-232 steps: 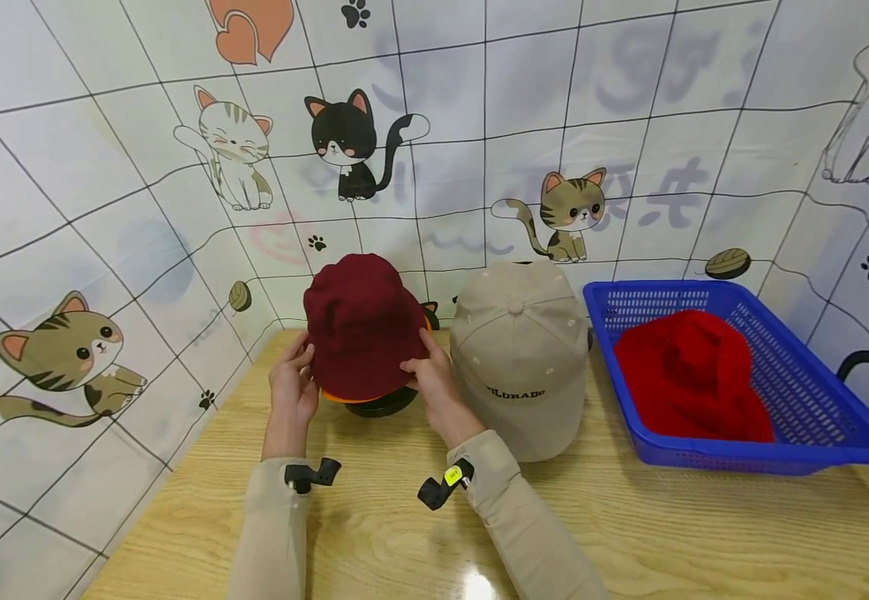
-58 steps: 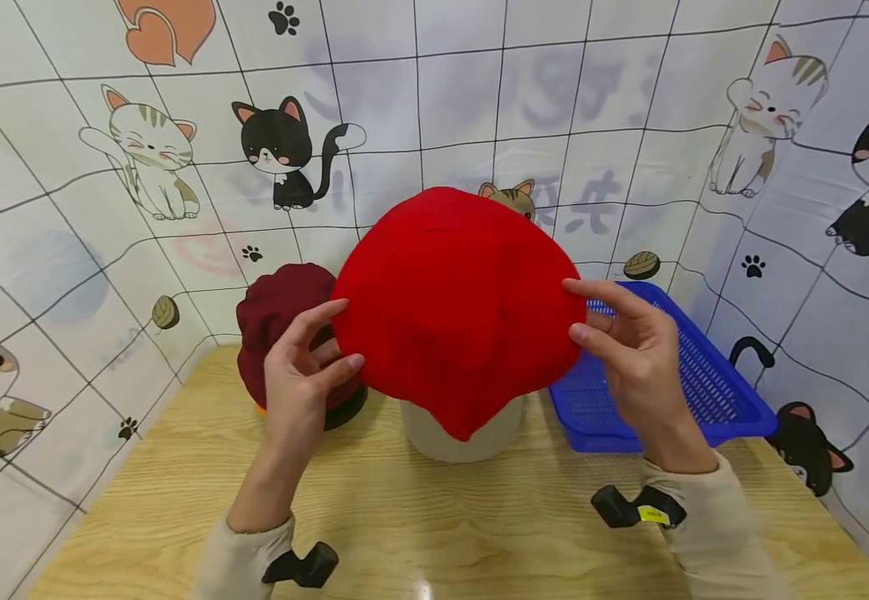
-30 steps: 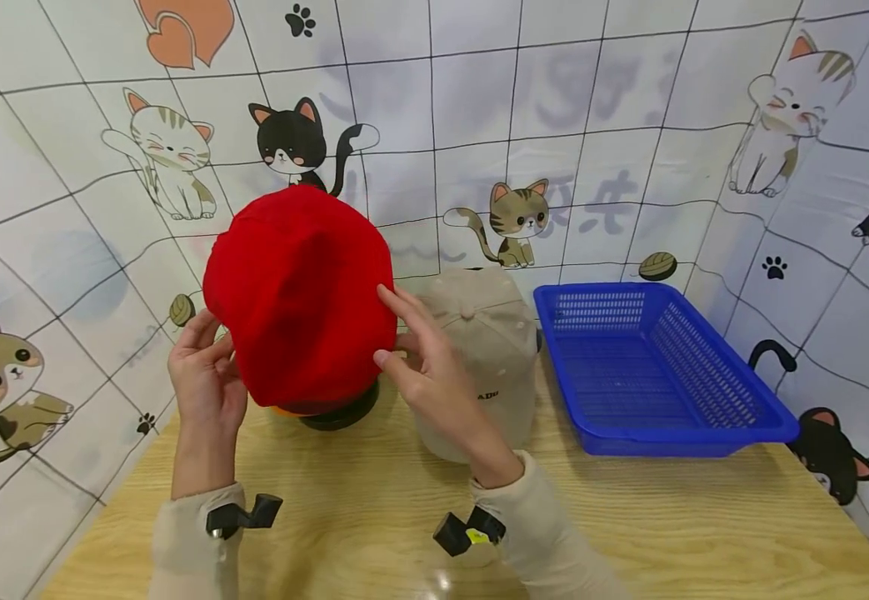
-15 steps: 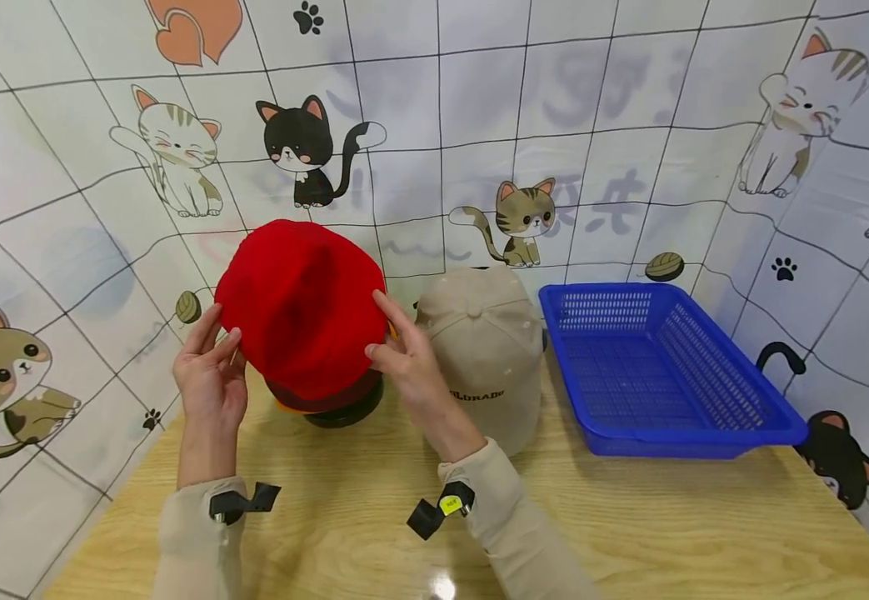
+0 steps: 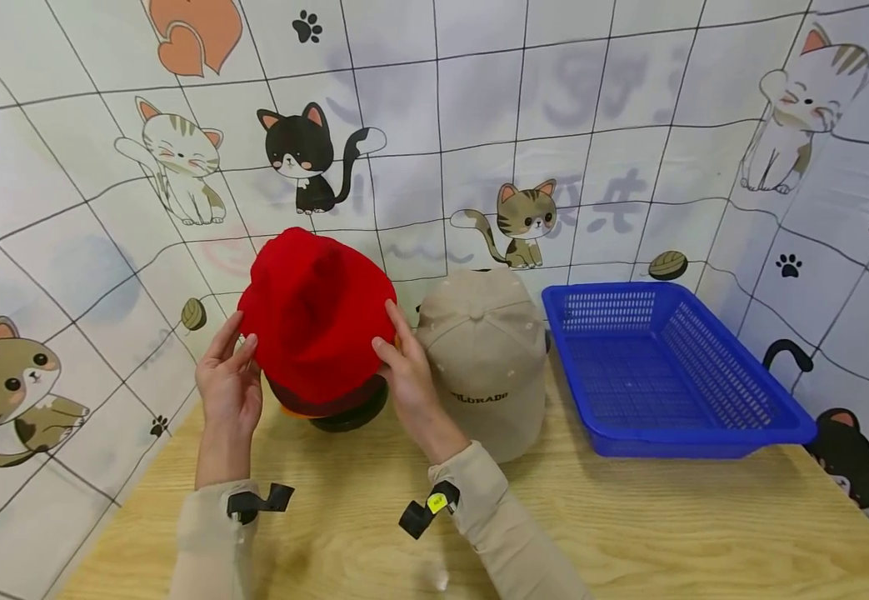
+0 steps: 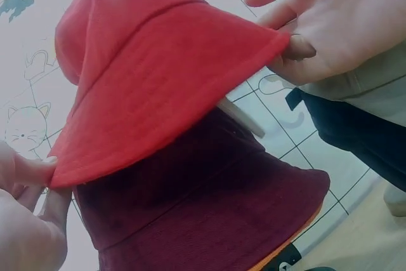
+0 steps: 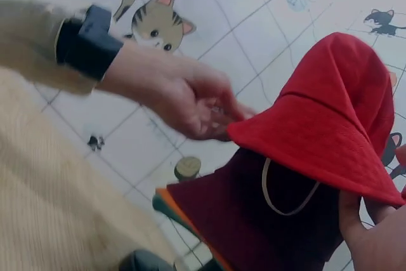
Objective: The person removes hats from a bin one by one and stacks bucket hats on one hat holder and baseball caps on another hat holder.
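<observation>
A red bucket hat (image 5: 322,325) is held by its brim between both hands. On the left side of the brim, my left hand (image 5: 230,396) pinches it between thumb and fingers. My right hand (image 5: 415,387) pinches the right side. Directly below is a burgundy bucket hat (image 6: 209,195), its crown partly covered by the red one. An orange edge (image 7: 206,245) shows beneath the burgundy brim, with a black round base (image 5: 352,414) under the stack. A pale cord (image 7: 269,198) loops down from under the red hat.
Just right of the hats stands a beige cap (image 5: 479,342) with dark lettering. A blue plastic basket (image 5: 689,446) sits farther right on the wooden table (image 5: 629,533). Cat-printed sheeting (image 5: 419,100) rises behind and at both sides.
The red hat was lying in the blue basket; both hands lifted it out, carried it left past the beige cap and lowered it over the burgundy hat. Earlier the hands held the burgundy hat.
</observation>
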`<state>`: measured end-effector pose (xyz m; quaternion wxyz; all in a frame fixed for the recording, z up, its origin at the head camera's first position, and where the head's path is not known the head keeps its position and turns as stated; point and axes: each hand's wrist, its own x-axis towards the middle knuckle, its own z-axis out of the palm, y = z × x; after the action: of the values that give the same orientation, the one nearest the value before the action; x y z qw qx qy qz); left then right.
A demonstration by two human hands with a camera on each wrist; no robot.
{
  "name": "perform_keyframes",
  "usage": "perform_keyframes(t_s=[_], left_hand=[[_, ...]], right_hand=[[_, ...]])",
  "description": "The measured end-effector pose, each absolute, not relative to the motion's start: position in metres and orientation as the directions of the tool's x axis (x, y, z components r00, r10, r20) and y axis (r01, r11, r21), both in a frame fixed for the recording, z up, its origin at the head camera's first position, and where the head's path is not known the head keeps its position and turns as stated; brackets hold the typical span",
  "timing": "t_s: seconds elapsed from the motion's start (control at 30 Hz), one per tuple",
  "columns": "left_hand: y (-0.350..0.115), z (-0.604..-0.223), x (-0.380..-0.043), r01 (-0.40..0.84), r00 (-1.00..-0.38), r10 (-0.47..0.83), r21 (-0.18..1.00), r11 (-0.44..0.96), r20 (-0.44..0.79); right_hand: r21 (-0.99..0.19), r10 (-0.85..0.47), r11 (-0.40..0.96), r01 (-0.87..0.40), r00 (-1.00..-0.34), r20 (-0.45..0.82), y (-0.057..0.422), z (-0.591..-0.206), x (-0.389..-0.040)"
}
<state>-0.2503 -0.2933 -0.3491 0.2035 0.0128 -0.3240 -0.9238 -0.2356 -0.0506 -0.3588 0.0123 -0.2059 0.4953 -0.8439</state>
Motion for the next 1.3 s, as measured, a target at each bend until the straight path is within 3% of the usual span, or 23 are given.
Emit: perform_keyframes(t_s=[0.3, 0.57, 0.93, 1.3], left_hand=[[-0.299, -0.355, -0.247, 0.377, -0.922, -0.21, 0.622, -0.686, 0.326], [-0.301, -0.354, -0.248, 0.441, -0.893, -0.272, 0.587, -0.679, 0.358], [-0.304, -0.358, -0.249, 0.336, -0.941, -0.167, 0.747, -0.573, 0.294], [-0.303, -0.363, -0.254, 0.264, -0.963, -0.204, 0.764, -0.589, 0.176]], right_hand=[[-0.885, -0.142, -0.219, -0.41, -0.884, 0.445, -0.054, -0.371, -0.242], [-0.826, -0.135, -0.07, -0.559, -0.815, 0.563, -0.056, -0.368, -0.241], [-0.905, -0.13, -0.172, -0.389, -0.902, 0.412, -0.059, -0.375, -0.25], [-0.94, -0.165, -0.3, -0.164, -0.961, 0.22, -0.057, -0.375, -0.252]])
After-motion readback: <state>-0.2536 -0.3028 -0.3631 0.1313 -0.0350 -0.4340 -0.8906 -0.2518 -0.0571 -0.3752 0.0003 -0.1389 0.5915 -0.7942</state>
